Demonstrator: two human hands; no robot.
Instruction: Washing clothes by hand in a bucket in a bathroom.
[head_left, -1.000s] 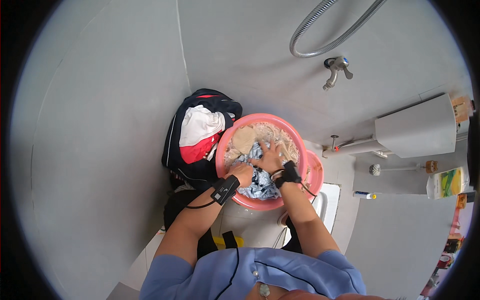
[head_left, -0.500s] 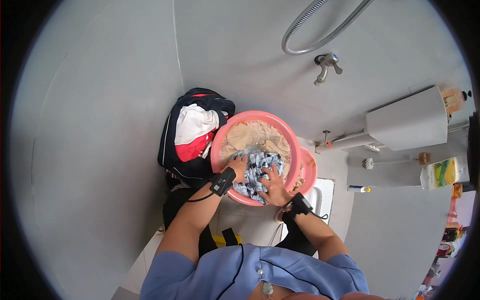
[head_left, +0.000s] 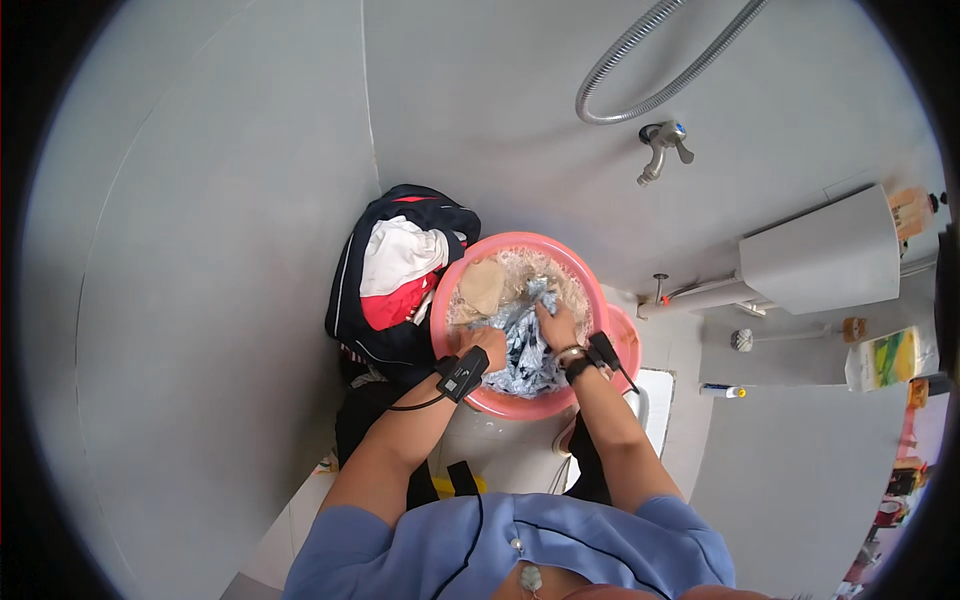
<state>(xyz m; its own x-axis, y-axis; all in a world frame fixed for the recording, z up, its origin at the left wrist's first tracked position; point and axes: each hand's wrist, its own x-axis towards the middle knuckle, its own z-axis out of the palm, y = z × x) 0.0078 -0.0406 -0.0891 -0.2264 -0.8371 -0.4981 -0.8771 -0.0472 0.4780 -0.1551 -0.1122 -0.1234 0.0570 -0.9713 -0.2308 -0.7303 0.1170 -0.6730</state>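
A blue-and-white patterned cloth garment (head_left: 525,352) lies wet and bunched in a pink basin (head_left: 515,407) of sudsy water. At the basin's left side, my left hand (head_left: 484,344) is closed on the garment's edge, its fingertips partly hidden in the folds and water. My right hand (head_left: 557,326) grips the garment on the right, where a fold (head_left: 542,291) rises beyond the fingers. Beige cloth (head_left: 481,287) floats at the far left of the basin, beyond my left hand.
A dark bag (head_left: 345,285) with white and red clothes (head_left: 400,257) stands left of the basin, against the wall. Another pink basin (head_left: 627,345) sits partly hidden at right. A tap (head_left: 660,150) and metal hose (head_left: 600,85) are on the wall ahead. A white cistern (head_left: 825,250) hangs at right.
My right hand has moved away from me and closed on the garment. My left hand has curled from lying on the cloth. The garment is stretched farther across the basin, covering some beige cloth.
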